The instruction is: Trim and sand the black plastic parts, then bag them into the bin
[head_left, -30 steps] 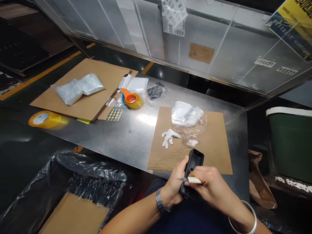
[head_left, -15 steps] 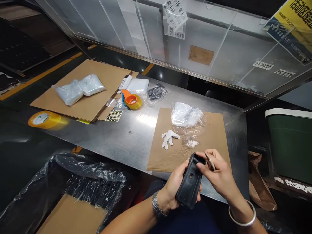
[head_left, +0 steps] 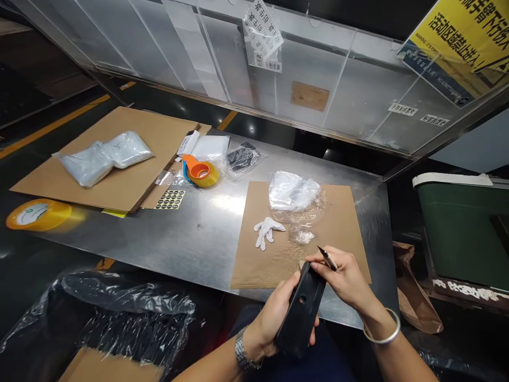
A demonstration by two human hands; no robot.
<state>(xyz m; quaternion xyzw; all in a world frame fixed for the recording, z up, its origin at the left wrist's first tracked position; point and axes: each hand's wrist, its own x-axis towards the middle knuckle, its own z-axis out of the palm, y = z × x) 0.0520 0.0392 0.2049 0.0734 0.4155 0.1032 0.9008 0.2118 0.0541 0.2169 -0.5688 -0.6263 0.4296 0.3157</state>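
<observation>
A long black case-like part (head_left: 301, 313), with a small round hole in its face, is tilted over the table's front edge. My left hand (head_left: 274, 318) is wrapped round its lower left side, with fingertips showing on the right. At the upper end, the fingers of my right hand (head_left: 342, 273) pinch the part's rim. A slim pen-like tool (head_left: 327, 258) with a dark pointed tip also sits between those fingers. Beyond the hands, a white glove (head_left: 268, 231) and clear plastic bags (head_left: 294, 192) lie on a cardboard sheet (head_left: 342, 233).
On the metal table (head_left: 199, 228) are a tape dispenser (head_left: 201, 172), round stickers (head_left: 170, 199), a yellow tape roll (head_left: 37, 214) and cardboard (head_left: 131, 185) bearing wrapped packs (head_left: 107, 156). A lined bin (head_left: 131, 292) stands front left, a green bin (head_left: 465, 233) at right.
The camera view has shifted to the right. The black part is turned more edge-on, and my right hand has moved from its inside to its upper rim, with the tool's tip now showing.
</observation>
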